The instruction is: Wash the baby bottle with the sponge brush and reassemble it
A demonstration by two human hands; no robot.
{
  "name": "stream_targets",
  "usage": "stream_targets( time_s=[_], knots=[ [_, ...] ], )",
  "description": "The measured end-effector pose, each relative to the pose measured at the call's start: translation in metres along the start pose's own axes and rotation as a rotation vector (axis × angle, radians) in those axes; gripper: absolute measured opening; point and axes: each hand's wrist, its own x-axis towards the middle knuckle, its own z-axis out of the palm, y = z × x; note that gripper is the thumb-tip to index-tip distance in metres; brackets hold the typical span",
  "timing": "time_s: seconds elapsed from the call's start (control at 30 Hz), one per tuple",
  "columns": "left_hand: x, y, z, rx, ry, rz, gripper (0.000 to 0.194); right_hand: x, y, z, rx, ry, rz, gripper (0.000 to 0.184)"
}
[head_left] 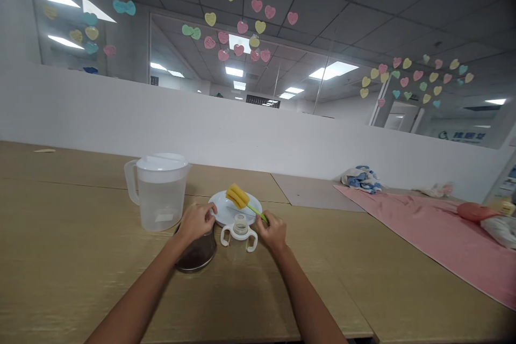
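Pitcher (pixel 160 199) left of plate (pixel 220 205); sponge brush (pixel 237 196) on it (handle overhanging); sippy cup (pixel 239 242) in front.

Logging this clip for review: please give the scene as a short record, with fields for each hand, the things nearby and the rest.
View: head camera, looking forward and down over a wood-toned table.
Left hand: on top of a dark round container; grip unclear.
Right hand: holds the green handle of a yellow sponge bottle brush.
Nearby: white plate under the sponge; clear two-handled sippy cup; lidded plastic pitcher holding clear liquid.
Rest: pink cloth at right; paper hearts on glass partitions.
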Motion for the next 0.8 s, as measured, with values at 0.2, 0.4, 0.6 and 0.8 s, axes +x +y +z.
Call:
stream_targets(
  time_s=[0.2,0.4,0.6,0.8],
  knots=[
    [-0.003,-0.007,0.002,0.111,-0.149,0.122,0.017,0.001,0.000,0.000,-0.017,0.010,0.001,0.031],
    [-0.005,-0.013,0.002,0.146,-0.147,0.136,0.022,0.001,0.000,0.000,-0.023,0.021,-0.011,0.032],
    [-0.007,-0.003,-0.005,0.330,-0.258,0.142,0.023,0.001,0.000,-0.001,-0.026,0.011,-0.006,0.032],
    [-0.008,0.012,-0.009,0.351,-0.305,0.155,0.023,0.001,0.000,-0.001,-0.033,-0.008,0.001,0.032]
  ],
)
